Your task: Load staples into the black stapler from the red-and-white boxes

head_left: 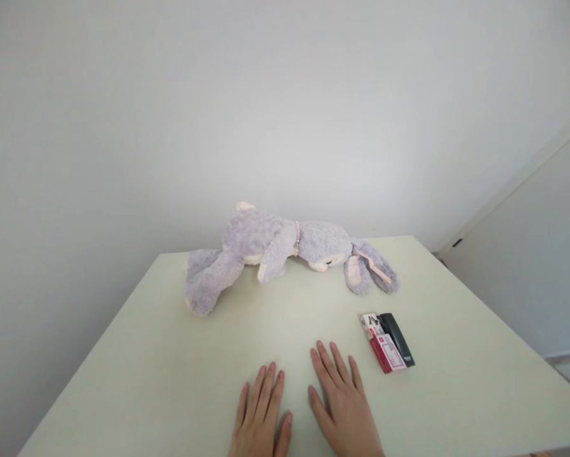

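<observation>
Seemingly at rest, both hands lie palm down on the pale green table (171,355) close to its near edge, as seen from the head camera, the only view. The left hand (261,416) is flat with its fingers straight and close together, the thumb tucked alongside; nothing is under or in it. The right hand (342,406) sits just beside it, a little further forward, fingers straight and slightly fanned, thumb spread toward the left hand. It too holds nothing and simply presses on the bare tabletop. The flat, relaxed pose suggests the hands are being steadied on the surface rather than gripping anything.

Nearest to the right hand, just off its fingertips toward the right edge, lie two small oblong things side by side and touching: a red and white box (384,346) and a black stapler (398,338), both angled so their long sides run diagonally away from the hand. Lying flat, they look stable and within easy reach.

Toward the far edge, well apart from both hands, a grey-lilac plush rabbit (266,244) lies on its side along the edge, legs toward the left, long ears (371,270) flopped toward the right. Behind the table stands a plain white wall (218,95).
</observation>
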